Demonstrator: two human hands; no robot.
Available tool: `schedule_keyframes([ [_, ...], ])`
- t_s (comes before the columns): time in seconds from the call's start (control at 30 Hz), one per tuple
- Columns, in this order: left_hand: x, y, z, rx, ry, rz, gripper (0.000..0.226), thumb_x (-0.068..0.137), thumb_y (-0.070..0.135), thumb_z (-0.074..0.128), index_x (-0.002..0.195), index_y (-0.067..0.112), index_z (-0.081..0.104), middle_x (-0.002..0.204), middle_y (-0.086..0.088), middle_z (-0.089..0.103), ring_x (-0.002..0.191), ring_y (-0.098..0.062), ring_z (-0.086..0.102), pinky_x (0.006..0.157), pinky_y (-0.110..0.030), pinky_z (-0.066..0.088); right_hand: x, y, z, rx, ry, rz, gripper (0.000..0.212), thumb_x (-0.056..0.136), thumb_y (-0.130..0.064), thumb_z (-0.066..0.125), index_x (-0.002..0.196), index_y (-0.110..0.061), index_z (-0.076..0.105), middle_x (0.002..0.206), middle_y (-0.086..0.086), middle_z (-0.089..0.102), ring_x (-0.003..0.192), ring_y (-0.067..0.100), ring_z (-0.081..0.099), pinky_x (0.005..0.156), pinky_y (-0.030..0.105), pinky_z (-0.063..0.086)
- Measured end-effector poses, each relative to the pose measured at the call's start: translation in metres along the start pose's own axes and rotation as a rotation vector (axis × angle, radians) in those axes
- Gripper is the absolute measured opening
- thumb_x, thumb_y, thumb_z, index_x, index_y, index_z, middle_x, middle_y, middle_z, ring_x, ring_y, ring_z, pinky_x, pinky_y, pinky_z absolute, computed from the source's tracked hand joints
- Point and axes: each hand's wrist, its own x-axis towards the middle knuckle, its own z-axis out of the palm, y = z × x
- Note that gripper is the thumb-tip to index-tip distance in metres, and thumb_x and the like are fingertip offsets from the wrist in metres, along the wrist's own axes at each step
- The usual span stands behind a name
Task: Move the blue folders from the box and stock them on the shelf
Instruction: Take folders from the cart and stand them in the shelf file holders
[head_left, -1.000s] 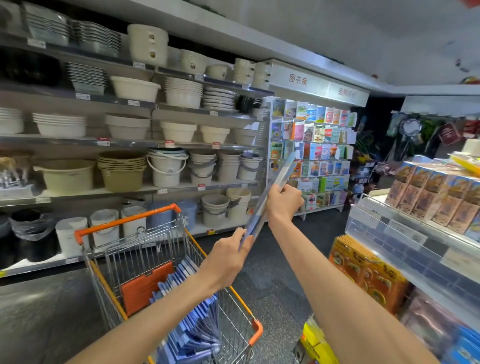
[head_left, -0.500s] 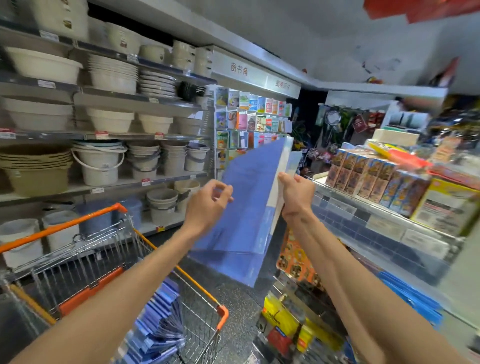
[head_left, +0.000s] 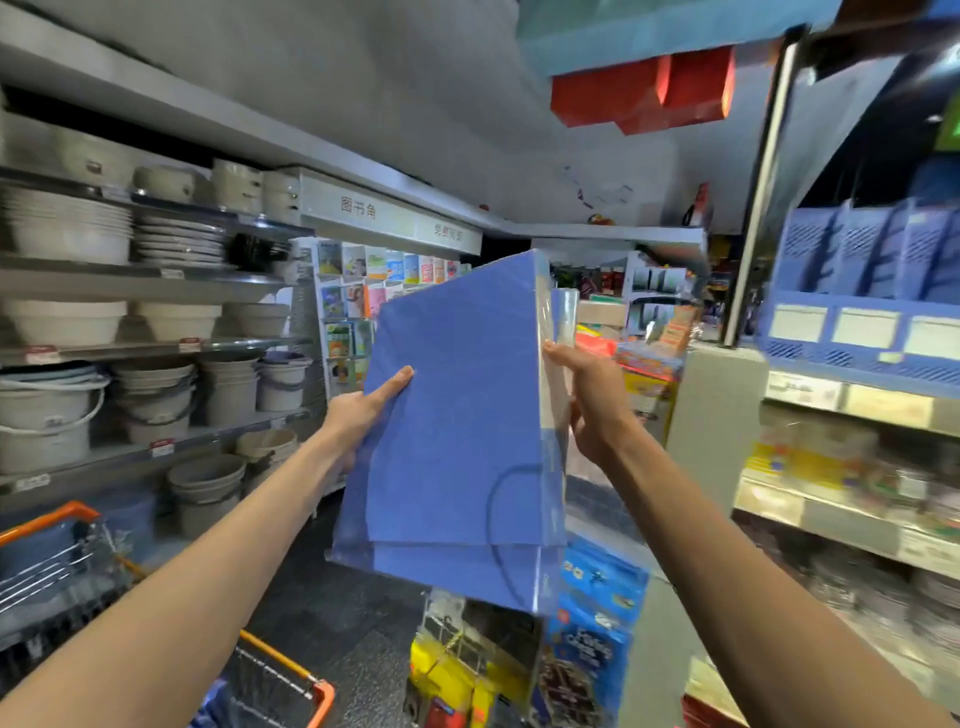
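I hold a small stack of blue folders (head_left: 457, 431) in clear plastic wrap, upright at chest height in front of me. My left hand (head_left: 363, 410) grips the stack's left edge, its thumb lying across the front face. My right hand (head_left: 592, 400) grips the right edge, fingers curled round it. At the right stands the shelf (head_left: 852, 400) with blue file racks (head_left: 872, 270) on an upper level.
An orange-handled wire shopping cart (head_left: 291, 686) stands at the lower left. Shelves of white bowls and buckets (head_left: 156, 384) line the left wall. A book rack (head_left: 363, 301) is behind the folders. Packaged goods (head_left: 519, 660) hang below.
The view has swung right toward the stationery shelf. The folders have turned from edge-on to face-on and risen higher, both hands still on their edges.
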Motion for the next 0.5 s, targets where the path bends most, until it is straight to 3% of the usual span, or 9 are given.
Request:
schedule_keyframes([
  [0.07, -0.027, 0.011, 0.04, 0.021, 0.015, 0.022, 0.049, 0.072, 0.05, 0.087, 0.095, 0.008, 0.074, 0.078, 0.0, 0.078, 0.066, -0.018, 0.075, 0.052, -0.029, 0.058, -0.005, -0.024, -0.032, -0.067, 0.013, -0.063, 0.018, 0.091, -0.017, 0.064, 0.097, -0.003, 0.073, 0.089, 0.006, 0.076, 0.075, 0.02, 0.072, 0.065, 0.032, 0.054],
  [0.17, -0.07, 0.021, 0.106, 0.011, 0.017, 0.07, 0.042, 0.074, 0.044, 0.086, 0.087, 0.007, 0.072, 0.064, 0.002, 0.074, 0.05, -0.014, 0.07, 0.039, -0.022, 0.05, -0.021, -0.061, -0.08, -0.172, 0.001, -0.158, 0.036, 0.088, -0.041, 0.07, 0.11, -0.012, 0.072, 0.106, 0.001, 0.076, 0.098, 0.02, 0.072, 0.082, 0.038, 0.058],
  [0.23, -0.098, 0.028, 0.148, 0.002, 0.017, 0.095, 0.041, 0.072, 0.043, 0.088, 0.082, 0.008, 0.071, 0.058, 0.004, 0.072, 0.045, -0.012, 0.067, 0.036, -0.021, 0.047, -0.034, -0.085, -0.114, -0.209, 0.019, -0.235, 0.042, 0.084, -0.041, 0.076, 0.114, -0.012, 0.069, 0.11, 0.004, 0.074, 0.102, 0.023, 0.071, 0.086, 0.043, 0.058],
  [0.33, -0.125, 0.034, 0.204, 0.003, 0.009, 0.126, 0.041, 0.068, 0.045, 0.09, 0.077, 0.01, 0.071, 0.067, 0.0, 0.075, 0.048, -0.013, 0.069, 0.039, -0.022, 0.05, -0.051, -0.117, -0.162, -0.147, 0.036, -0.271, 0.035, 0.084, -0.026, 0.075, 0.112, -0.006, 0.068, 0.11, 0.016, 0.072, 0.095, 0.03, 0.069, 0.09, 0.058, 0.053],
  [0.43, -0.145, 0.045, 0.268, 0.039, -0.003, 0.213, 0.037, 0.072, 0.046, 0.088, 0.074, 0.014, 0.068, 0.072, 0.0, 0.075, 0.046, -0.008, 0.066, 0.04, -0.019, 0.047, -0.062, -0.156, -0.22, -0.146, 0.116, -0.312, 0.038, 0.078, -0.03, 0.076, 0.107, -0.006, 0.068, 0.109, 0.02, 0.073, 0.099, 0.036, 0.07, 0.088, 0.064, 0.053],
  [0.5, -0.155, 0.057, 0.31, 0.094, -0.02, 0.321, 0.043, 0.072, 0.053, 0.085, 0.075, 0.016, 0.063, 0.076, -0.001, 0.072, 0.048, -0.004, 0.064, 0.043, -0.018, 0.047, -0.067, -0.182, -0.257, -0.19, 0.186, -0.369, 0.035, 0.075, -0.033, 0.076, 0.098, -0.007, 0.069, 0.104, 0.022, 0.073, 0.091, 0.033, 0.069, 0.085, 0.066, 0.053],
])
